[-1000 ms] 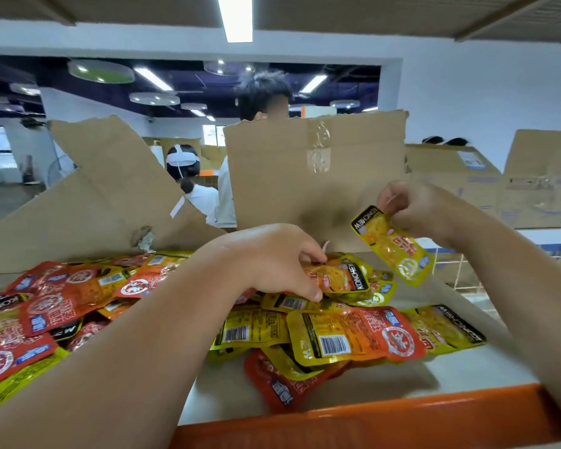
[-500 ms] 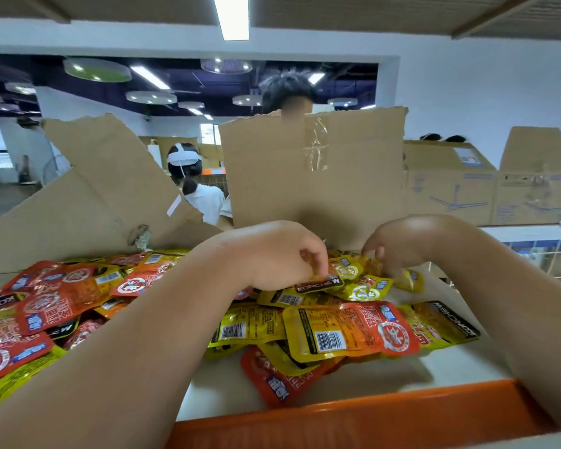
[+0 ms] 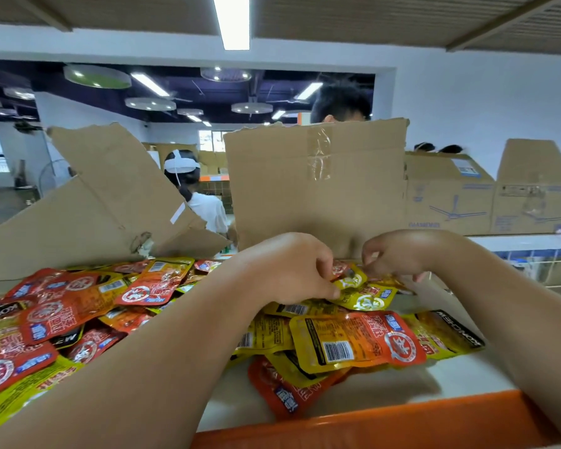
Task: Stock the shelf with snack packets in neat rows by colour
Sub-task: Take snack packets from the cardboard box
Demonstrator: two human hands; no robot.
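Snack packets (image 3: 353, 345) lie in a loose red and yellow heap on the white shelf (image 3: 402, 390), from its left edge almost to its right. At the heap's back the left hand (image 3: 285, 270) pinches yellow packets (image 3: 366, 298) between curled fingers and thumb. Just beside it, the right hand (image 3: 402, 254) curls its fingers onto the same packets; whether they pinch one cannot be told. A cardboard flap (image 3: 314, 189) stands behind both hands.

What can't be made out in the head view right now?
Head view only:
- Grip: the left hand and right hand curl their fingertips into the yellow packets; the knuckles hide whether either pinches one.
- Packets under the left forearm: covered by it.
- Behind the cardboard flap, the person: only hair shows.
- The orange shelf edge: cut off by the frame bottom.
- Fine print on packets: too small.
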